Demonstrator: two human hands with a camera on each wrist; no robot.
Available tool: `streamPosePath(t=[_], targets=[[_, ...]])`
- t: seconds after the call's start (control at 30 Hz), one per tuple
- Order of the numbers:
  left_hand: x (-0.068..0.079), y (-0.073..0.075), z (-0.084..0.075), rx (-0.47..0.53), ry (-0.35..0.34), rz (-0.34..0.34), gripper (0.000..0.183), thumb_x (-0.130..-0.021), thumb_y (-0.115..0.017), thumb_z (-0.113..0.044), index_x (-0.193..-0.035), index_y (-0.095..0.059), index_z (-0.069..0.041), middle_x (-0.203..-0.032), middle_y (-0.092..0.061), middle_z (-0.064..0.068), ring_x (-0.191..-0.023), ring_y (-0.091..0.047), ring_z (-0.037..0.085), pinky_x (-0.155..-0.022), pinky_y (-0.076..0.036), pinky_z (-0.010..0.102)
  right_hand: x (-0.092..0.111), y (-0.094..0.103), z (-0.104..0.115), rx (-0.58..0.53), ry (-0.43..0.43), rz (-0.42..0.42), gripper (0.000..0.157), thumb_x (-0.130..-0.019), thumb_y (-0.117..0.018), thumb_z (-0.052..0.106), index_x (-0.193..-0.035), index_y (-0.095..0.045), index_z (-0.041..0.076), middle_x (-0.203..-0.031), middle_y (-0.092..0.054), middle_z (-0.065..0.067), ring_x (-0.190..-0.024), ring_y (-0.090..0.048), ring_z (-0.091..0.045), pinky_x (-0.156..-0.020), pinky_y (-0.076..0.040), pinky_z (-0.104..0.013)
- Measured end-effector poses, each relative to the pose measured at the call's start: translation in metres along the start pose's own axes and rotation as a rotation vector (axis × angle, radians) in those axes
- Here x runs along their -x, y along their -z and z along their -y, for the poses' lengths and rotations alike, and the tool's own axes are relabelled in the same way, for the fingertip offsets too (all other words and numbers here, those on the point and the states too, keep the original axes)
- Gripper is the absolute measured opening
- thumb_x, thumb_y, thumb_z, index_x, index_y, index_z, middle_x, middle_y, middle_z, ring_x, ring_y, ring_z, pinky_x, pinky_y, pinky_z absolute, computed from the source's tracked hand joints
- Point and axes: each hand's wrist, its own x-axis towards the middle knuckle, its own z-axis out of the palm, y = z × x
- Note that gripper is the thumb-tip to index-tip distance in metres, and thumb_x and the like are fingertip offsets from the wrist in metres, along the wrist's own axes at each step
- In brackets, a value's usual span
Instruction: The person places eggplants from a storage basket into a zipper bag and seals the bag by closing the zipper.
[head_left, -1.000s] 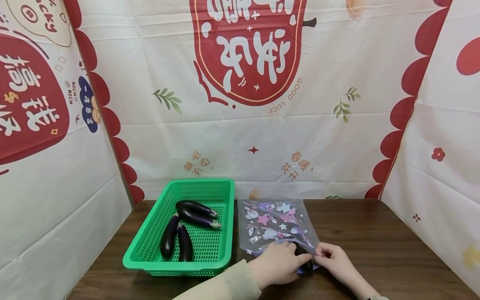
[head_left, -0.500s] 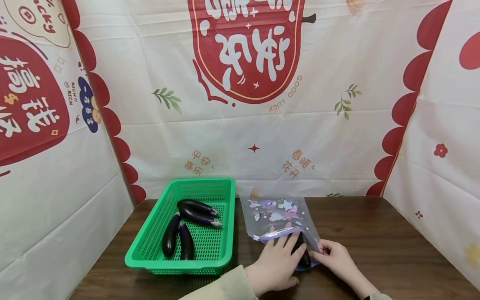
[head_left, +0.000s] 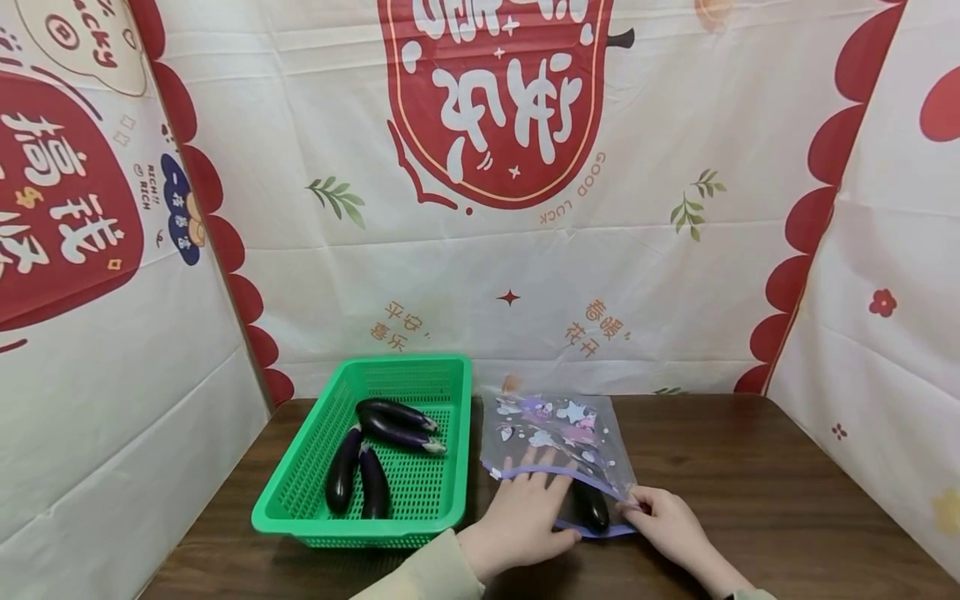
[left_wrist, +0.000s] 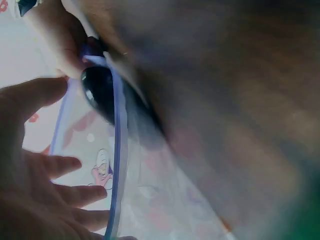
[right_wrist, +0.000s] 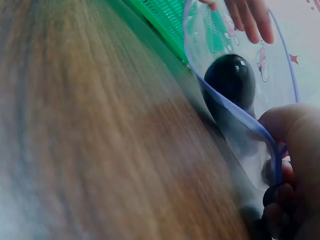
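A clear zip bag [head_left: 613, 454] printed with stars and cartoon figures lies flat, its purple-edged mouth parted toward me. Inside it, close to the mouth, an eggplant [head_left: 592, 507] lies with its rounded dark end facing out. My left hand [head_left: 517, 518] has its straight, spread fingers reaching into the mouth under the upper layer, left of the eggplant. Thumb and fingers of my right hand [head_left: 666, 518] pinch the bag's right corner. From the right wrist, the eggplant [right_wrist: 232, 80] shows between the two parted purple edges.
Left of the bag stands a green plastic basket [head_left: 450, 500] with several eggplants [head_left: 341, 473] in it. Both rest on a dark wood table [head_left: 750, 467]. Printed cloth [head_left: 450, 258] hangs behind and along both sides.
My left hand has come off the eggplant, shifted left, and spread its fingers inside the bag. The eggplant lies farther in the bag; the right hand keeps its pinch.
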Motion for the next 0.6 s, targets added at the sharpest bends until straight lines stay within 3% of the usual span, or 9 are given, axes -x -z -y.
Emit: streamPosePath(t=[0.13, 0.3, 0.43, 0.6], targets=[[0.002, -0.003, -0.002, 0.069, 0.046, 0.032, 0.078, -0.074, -0.055, -0.057, -0.138, -0.028, -0.022, -0.132, -0.039, 0.009, -0.118, -0.038, 0.033, -0.078, -0.040, 0.051, 0.000, -0.001, -0.002, -0.039, 0.016, -0.038, 0.038, -0.071, -0.070, 0.019, -0.054, -0.037, 0.021, -0.048, -0.028, 0.015, -0.043, -0.029, 0.000, -0.042, -0.023, -0.019], [-0.004, -0.005, -0.009, 0.087, 0.018, 0.180, 0.075, -0.073, -0.052, -0.063, -0.136, -0.028, -0.031, -0.121, -0.049, 0.003, -0.101, -0.052, 0.023, -0.066, -0.044, 0.043, 0.000, -0.001, -0.004, -0.139, 0.019, -0.099, 0.035, -0.066, -0.070, 0.007, -0.055, -0.040, 0.019, -0.049, -0.030, 0.014, -0.045, -0.031, 0.000, -0.043, -0.027, -0.019], [-0.011, -0.008, -0.015, 0.093, 0.002, 0.275, 0.076, -0.072, -0.052, -0.065, -0.136, -0.027, -0.034, -0.120, -0.050, -0.002, -0.096, -0.054, 0.018, -0.064, -0.044, 0.038, 0.001, 0.000, -0.004, -0.176, 0.004, -0.067, 0.033, -0.065, -0.069, 0.004, -0.056, -0.041, 0.018, -0.051, -0.032, 0.013, -0.046, -0.034, 0.000, -0.044, -0.028, -0.018], [-0.023, -0.018, -0.023, 0.093, 0.030, 0.303, 0.074, -0.074, -0.048, -0.065, -0.135, -0.032, -0.028, -0.121, -0.049, -0.003, -0.098, -0.053, 0.014, -0.064, -0.046, 0.035, 0.003, 0.006, 0.008, -0.186, -0.016, -0.023, 0.032, -0.066, -0.068, 0.003, -0.057, -0.041, 0.016, -0.051, -0.033, 0.012, -0.047, -0.034, 0.001, -0.045, -0.029, -0.018]])
